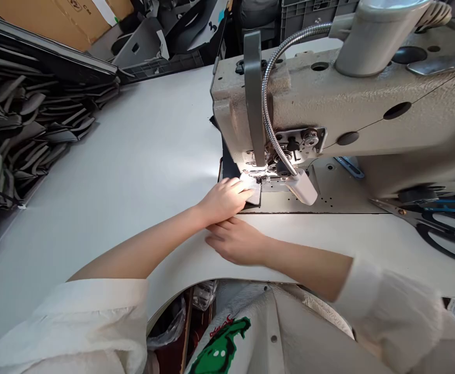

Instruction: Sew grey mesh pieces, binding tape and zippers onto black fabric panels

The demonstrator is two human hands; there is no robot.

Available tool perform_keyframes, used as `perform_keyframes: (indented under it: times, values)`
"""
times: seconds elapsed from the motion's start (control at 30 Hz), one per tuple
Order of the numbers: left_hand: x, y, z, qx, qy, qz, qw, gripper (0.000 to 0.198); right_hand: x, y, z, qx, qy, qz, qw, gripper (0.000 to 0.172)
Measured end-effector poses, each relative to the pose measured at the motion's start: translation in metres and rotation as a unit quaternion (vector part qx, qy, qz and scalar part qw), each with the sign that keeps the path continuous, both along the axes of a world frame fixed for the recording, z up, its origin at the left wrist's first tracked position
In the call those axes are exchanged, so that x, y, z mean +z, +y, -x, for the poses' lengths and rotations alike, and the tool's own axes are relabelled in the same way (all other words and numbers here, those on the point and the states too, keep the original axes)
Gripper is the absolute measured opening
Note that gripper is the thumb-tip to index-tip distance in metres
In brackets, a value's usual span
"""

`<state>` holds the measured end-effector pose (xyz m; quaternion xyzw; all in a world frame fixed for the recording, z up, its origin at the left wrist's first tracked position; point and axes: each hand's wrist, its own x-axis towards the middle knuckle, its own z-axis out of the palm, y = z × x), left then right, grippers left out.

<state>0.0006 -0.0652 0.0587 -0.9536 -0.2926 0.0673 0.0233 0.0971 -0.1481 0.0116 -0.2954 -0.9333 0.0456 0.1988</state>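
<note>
My left hand (224,200) is closed on a small light grey fabric piece (255,191) with a dark edge, its fingertips holding the piece down beside the presser foot of a sewing machine (297,98). The fabric's far end runs under the needle area, partly hidden by the machine head. Just below, my right hand (240,241) lies close against the left one near its wrist. Its fingers are curled and partly tucked under my left hand, so anything in them is hidden. Dark material (229,161) shows behind the fabric, left of the needle.
A lamp on a bendy metal tube (302,188) hangs right of the needle. Black-handled scissors (441,228) and a blue-handled tool (350,167) lie to the right. Stacked grey and black fabric pieces (28,119) fill the left side. A cardboard box (64,21) is behind.
</note>
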Motion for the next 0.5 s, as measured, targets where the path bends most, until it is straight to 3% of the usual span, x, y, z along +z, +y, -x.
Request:
perform_keyframes:
  times: [0.03,0.1,0.23,0.33,0.5]
  values:
    - [-0.003,0.001,0.004,-0.014,-0.003,-0.026,1.0,0.029,-0.001,-0.008,-0.015,0.013,0.007,-0.021,1.0,0.03]
    - [-0.012,0.002,0.012,-0.038,-0.025,-0.059,0.997,0.031,-0.003,-0.016,-0.046,-0.026,0.006,-0.036,0.999,0.034]
    - [-0.029,0.003,0.015,-0.051,-0.08,-0.093,0.991,0.034,-0.003,-0.008,-0.084,-0.231,-0.035,0.005,0.972,0.04]
    - [-0.035,0.01,0.012,-0.056,-0.098,-0.093,0.989,0.033,-0.005,0.001,-0.087,-0.309,-0.054,0.018,0.949,0.041]
    - [-0.044,0.035,0.006,-0.074,-0.158,-0.096,0.98,0.032,-0.01,0.002,-0.081,-0.325,-0.055,0.003,0.944,0.039]
